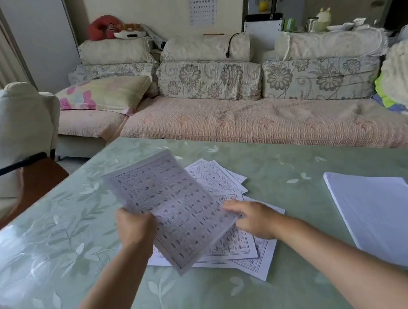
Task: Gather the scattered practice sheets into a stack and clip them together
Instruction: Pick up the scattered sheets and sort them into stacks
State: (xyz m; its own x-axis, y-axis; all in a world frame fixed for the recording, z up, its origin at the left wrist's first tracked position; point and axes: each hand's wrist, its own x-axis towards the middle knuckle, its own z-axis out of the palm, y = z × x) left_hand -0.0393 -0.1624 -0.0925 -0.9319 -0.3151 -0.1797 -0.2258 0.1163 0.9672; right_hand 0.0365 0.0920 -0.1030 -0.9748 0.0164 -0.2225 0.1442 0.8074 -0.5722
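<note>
My left hand (136, 226) grips the left edge of a printed practice sheet (171, 208) and holds it tilted above the table. Under it, several more practice sheets (236, 247) with grids of characters lie scattered and overlapping on the green table (53, 239). My right hand (254, 219) hovers palm down over those sheets, fingers spread, its fingertips at the right edge of the lifted sheet. No clip is in view.
A thick stack of blank white paper (387, 218) lies at the table's right. A long sofa (245, 120) with cushions runs behind the table. A white armchair (0, 134) and a brown chair (35, 181) stand at the left.
</note>
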